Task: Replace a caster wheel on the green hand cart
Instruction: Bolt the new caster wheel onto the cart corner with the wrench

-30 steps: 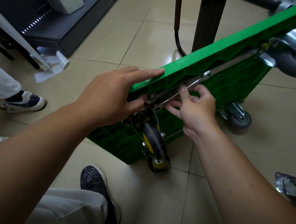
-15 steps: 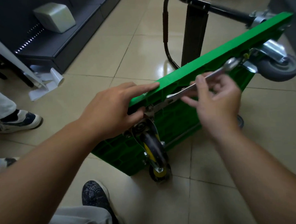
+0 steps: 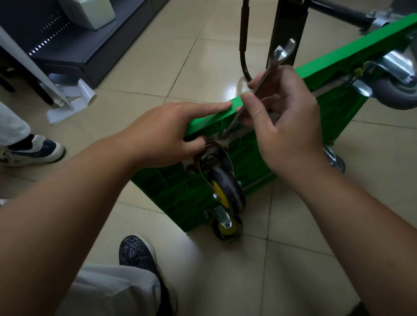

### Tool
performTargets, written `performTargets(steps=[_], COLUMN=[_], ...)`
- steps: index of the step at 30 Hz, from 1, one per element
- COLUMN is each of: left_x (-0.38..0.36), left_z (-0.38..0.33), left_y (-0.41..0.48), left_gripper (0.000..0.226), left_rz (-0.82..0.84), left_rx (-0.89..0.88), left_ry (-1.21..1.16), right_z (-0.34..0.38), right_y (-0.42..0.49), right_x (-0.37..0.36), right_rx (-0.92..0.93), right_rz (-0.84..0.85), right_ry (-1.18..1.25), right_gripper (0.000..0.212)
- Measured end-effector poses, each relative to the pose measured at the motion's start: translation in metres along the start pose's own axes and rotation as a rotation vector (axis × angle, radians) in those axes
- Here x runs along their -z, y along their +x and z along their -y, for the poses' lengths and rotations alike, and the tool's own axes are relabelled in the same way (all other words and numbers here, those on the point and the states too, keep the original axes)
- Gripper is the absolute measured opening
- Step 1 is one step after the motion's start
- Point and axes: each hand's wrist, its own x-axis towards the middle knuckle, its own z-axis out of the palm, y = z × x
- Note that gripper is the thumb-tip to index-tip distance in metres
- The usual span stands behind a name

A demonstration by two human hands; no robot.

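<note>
Tiled floor (image 3: 195, 60) carried the green hand cart (image 3: 165, 195), which stood tipped on one long edge with its ribbed underside facing the camera. A dark shelving unit (image 3: 66, 44) stood at upper left, well apart from the cart. The cart's black tubular handle (image 3: 246, 56) lay folded out behind the deck. Left grip (image 3: 166, 133): fingers spread straight along the cart's upper edge, thumb underneath near the caster plate, steadying the deck. Right grip (image 3: 286, 118): fingers curled round the shaft of a steel wrench (image 3: 270, 69), pinching it just beside the left fingertips. A grey-tyred caster (image 3: 400, 90) in a bright bracket sat at the far upper corner. The near caster wheel (image 3: 225, 188), black tyre with yellow hub, hung from the upper near corner directly under both grips. A second yellow-hubbed caster (image 3: 226, 227) touched the floor below it. The wrench tilted up and away, its open-end head (image 3: 284, 51) free in the air, its lower end down at the near caster's mounting plate; the fastener itself was hidden. The wearer's dark shoe (image 3: 137, 254) rested near the cart's lower corner.
</note>
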Motion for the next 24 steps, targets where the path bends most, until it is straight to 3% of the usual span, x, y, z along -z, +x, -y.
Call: performTargets(steps=[6, 12, 20, 24], left_x=[-0.008, -0.009, -0.009, -0.008], left_z=[0.003, -0.001, -0.006, -0.005], left_y=[0.002, 0.002, -0.002, -0.003], left_gripper=[0.074, 0.056, 0.051, 0.054], left_rz=[-0.085, -0.095, -0.116, -0.107], left_rx=[-0.011, -0.033, -0.036, -0.002], left_ry=[0.009, -0.015, -0.030, -0.037], right_z=[0.005, 0.014, 0.013, 0.010], right_y=[-0.004, -0.014, -0.015, -0.011], right_x=[-0.006, -0.020, -0.024, -0.027], right_rx=[0.074, 0.187, 0.124, 0.087], right_rz=[0.060, 0.122, 0.095, 0.049], right_ry=[-0.110, -0.227, -0.176, -0.266], right_gripper=[0.021, 0.019, 0.014, 0.014])
